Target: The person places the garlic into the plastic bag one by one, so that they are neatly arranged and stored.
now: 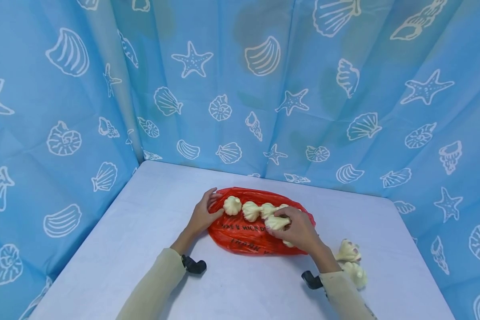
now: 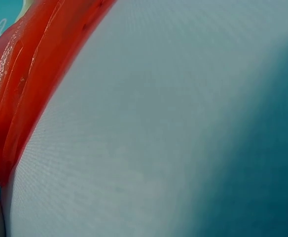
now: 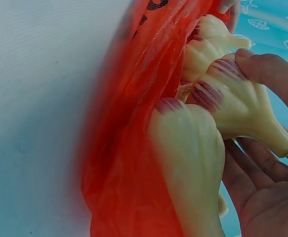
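A red plastic bag with dark lettering lies spread on the white table, several pale garlic bulbs in a row on it. My right hand grips one garlic bulb above the bag's right part, thumb on one side and fingers on the other. Purple streaks mark this bulb's base. Another garlic bulb is just beneath it against the red plastic. At the bag's left end, my left hand holds the edge between thumb and fingers; part of that grasp is hidden.
Two more garlic bulbs lie on the table beside my right forearm, partly covered by it. Blue curtains printed with white shells and starfish stand around the table's back and sides. Each wrist wears a black camera mount.
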`<state>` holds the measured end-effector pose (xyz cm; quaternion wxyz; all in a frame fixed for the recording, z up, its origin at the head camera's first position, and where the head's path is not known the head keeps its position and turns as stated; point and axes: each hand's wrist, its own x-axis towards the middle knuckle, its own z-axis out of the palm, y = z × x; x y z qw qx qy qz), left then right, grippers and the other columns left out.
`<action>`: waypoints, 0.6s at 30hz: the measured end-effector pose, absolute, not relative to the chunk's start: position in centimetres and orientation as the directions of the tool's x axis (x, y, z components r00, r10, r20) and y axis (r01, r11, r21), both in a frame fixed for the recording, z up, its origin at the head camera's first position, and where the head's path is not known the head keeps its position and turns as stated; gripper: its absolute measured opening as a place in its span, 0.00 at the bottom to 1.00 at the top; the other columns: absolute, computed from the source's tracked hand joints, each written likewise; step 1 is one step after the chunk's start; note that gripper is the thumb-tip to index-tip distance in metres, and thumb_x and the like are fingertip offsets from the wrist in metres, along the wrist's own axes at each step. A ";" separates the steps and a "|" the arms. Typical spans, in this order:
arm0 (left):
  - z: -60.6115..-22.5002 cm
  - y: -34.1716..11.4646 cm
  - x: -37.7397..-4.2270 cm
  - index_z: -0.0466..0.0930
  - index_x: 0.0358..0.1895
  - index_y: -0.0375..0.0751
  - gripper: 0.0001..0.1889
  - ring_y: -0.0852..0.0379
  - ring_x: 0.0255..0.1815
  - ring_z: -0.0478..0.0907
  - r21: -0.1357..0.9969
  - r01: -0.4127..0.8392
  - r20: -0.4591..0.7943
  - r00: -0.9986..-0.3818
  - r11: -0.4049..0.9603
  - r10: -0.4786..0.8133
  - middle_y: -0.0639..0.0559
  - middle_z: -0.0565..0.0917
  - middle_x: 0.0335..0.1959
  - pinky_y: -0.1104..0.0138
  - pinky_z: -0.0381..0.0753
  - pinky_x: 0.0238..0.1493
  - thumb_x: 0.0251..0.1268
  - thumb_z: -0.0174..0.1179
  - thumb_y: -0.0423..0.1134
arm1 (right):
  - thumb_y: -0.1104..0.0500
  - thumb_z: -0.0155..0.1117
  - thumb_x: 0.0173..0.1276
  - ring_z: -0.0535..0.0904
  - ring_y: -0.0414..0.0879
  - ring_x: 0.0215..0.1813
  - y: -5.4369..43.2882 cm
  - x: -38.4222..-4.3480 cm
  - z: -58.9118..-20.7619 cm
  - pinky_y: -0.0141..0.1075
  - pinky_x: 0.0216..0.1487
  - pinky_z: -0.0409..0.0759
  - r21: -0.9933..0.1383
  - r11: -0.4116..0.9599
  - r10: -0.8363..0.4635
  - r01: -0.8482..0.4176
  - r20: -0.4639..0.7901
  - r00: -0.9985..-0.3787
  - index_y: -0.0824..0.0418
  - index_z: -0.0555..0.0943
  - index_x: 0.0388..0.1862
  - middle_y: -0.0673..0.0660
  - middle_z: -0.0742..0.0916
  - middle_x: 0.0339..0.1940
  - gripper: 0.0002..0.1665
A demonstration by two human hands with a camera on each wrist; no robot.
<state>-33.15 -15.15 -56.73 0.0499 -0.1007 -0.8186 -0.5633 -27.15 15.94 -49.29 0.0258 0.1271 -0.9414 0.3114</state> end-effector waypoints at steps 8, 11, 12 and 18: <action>-56.6 -15.2 -33.3 0.56 0.74 0.42 0.43 0.51 0.68 0.68 0.912 0.219 0.192 -0.975 0.347 0.110 0.50 0.74 0.63 0.53 0.68 0.66 0.56 0.70 0.37 | 0.46 0.83 0.44 0.74 0.48 0.53 16.0 -27.4 -49.7 0.48 0.50 0.82 -0.567 0.780 -0.238 -0.264 0.122 -0.964 0.48 0.81 0.50 0.49 0.82 0.52 0.32; -56.7 -15.1 -33.3 0.57 0.74 0.43 0.43 0.51 0.68 0.68 0.911 0.213 0.187 -0.976 0.354 0.108 0.51 0.74 0.63 0.53 0.68 0.66 0.56 0.70 0.37 | 0.47 0.83 0.44 0.74 0.48 0.53 16.0 -27.4 -49.8 0.48 0.49 0.82 -0.561 0.785 -0.242 -0.264 0.114 -0.964 0.48 0.81 0.50 0.49 0.82 0.52 0.32; -56.6 -15.1 -33.3 0.57 0.74 0.43 0.43 0.51 0.68 0.68 0.911 0.212 0.186 -0.977 0.353 0.108 0.51 0.74 0.63 0.53 0.68 0.66 0.55 0.70 0.37 | 0.48 0.83 0.44 0.74 0.48 0.53 15.9 -27.4 -49.8 0.48 0.49 0.82 -0.559 0.787 -0.240 -0.260 0.110 -0.964 0.48 0.81 0.50 0.49 0.82 0.52 0.32; -56.7 -15.0 -33.2 0.57 0.74 0.42 0.44 0.48 0.68 0.68 0.910 0.214 0.189 -0.977 0.356 0.104 0.50 0.74 0.63 0.50 0.69 0.65 0.54 0.70 0.38 | 0.48 0.83 0.44 0.73 0.47 0.54 15.8 -27.2 -49.9 0.47 0.50 0.82 -0.552 0.788 -0.251 -0.273 0.117 -0.961 0.48 0.81 0.50 0.48 0.82 0.51 0.32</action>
